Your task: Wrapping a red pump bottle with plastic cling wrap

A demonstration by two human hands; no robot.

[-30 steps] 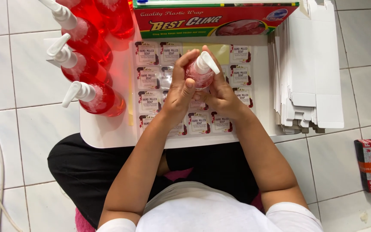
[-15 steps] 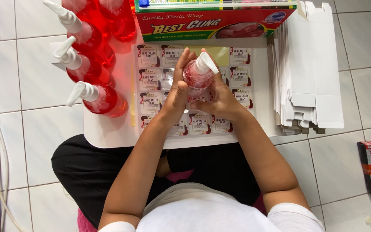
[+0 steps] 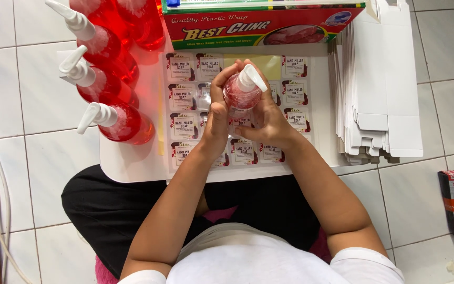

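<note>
Head view: pump bottle (image 3: 240, 93) between both hands.

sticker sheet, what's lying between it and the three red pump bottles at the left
In the head view, a thin yellow strip lies on the white board between the sticker sheet and the red pump bottles; otherwise bare board.

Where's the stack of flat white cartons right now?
In the head view, the stack of flat white cartons lies at the table's right edge, right of the label sheet, beyond the right hand.
</note>
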